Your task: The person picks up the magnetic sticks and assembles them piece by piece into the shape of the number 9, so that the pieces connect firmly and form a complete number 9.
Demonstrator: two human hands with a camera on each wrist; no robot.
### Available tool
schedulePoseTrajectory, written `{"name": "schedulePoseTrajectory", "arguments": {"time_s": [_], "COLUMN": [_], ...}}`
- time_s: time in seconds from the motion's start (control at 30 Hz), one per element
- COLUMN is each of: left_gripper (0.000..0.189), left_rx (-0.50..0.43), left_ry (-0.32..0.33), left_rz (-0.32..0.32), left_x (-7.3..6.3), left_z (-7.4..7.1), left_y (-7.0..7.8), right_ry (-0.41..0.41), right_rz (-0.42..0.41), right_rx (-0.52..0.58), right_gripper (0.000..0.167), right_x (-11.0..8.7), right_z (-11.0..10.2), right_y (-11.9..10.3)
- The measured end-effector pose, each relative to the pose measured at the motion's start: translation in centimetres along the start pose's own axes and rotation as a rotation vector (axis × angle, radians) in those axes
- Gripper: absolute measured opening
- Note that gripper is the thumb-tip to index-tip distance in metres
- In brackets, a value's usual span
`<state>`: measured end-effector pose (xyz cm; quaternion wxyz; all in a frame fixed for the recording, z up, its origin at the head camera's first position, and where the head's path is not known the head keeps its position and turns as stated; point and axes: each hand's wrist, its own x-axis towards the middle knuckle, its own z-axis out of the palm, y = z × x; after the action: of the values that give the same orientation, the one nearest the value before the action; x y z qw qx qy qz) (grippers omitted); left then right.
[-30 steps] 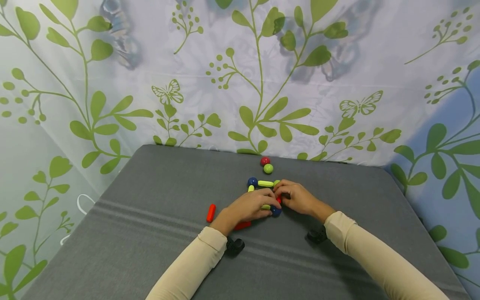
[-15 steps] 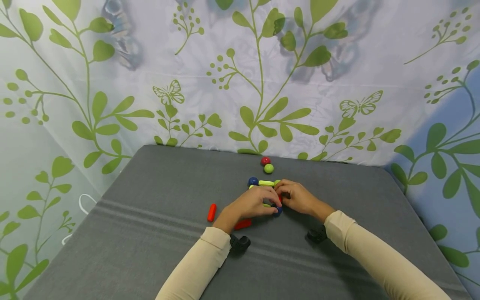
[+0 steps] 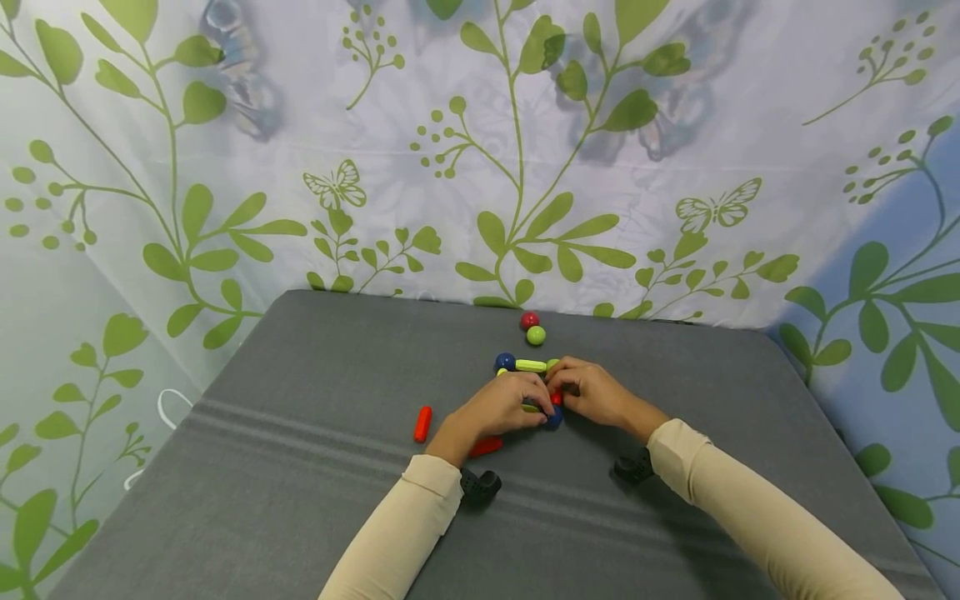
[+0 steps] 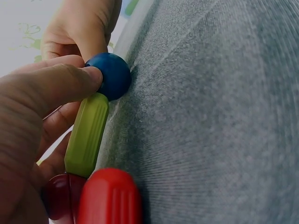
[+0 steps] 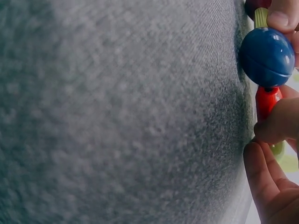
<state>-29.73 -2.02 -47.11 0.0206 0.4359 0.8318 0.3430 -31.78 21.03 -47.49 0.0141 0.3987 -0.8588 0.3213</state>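
Note:
On the grey table, coloured rods and balls form a closed shape. My left hand [image 3: 504, 407] pinches the near blue ball [image 4: 110, 75] between thumb and fingers. A yellow-green rod [image 4: 86, 135] joins that ball, with a dark red ball [image 4: 56, 197] at its other end. My right hand [image 3: 596, 396] grips a red rod [image 5: 267, 103], whose end meets the blue ball in the right wrist view. Along the far side, a light yellow rod [image 3: 531, 366] links another blue ball [image 3: 506, 362] to a green ball [image 3: 553, 364]. My left hand hides part of the shape.
Two loose red rods lie to the left: one rod [image 3: 423, 423] farther out, the other rod [image 3: 486, 447] beside my left wrist. Behind the shape sit a loose red ball [image 3: 529, 320] and a green ball [image 3: 536, 336]. A patterned curtain [image 3: 420, 167] hangs behind the table [image 3: 337, 358].
My left hand has shifted slightly, its thumb and fingers closing in on the near blue ball, which moved a little. My right hand stays at the red rod.

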Motion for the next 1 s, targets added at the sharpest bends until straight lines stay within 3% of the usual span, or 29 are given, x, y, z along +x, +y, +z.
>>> {"name": "schedulePoseTrajectory", "arguments": {"time_s": [0.63, 1.0], "left_gripper": [0.011, 0.019], "left_rx": [0.009, -0.024], "left_ry": [0.017, 0.121], "left_rz": [0.020, -0.010], "left_x": [-0.2, -1.6], "left_z": [-0.1, -2.3], "left_y": [0.0, -0.6], "right_ry": [0.002, 0.034], "right_rz": [0.021, 0.032], "right_rx": [0.003, 0.002], "right_gripper": [0.036, 0.032], "right_x": [0.1, -0.1], "right_z": [0.2, -0.5], "right_y": [-0.9, -1.1]}}
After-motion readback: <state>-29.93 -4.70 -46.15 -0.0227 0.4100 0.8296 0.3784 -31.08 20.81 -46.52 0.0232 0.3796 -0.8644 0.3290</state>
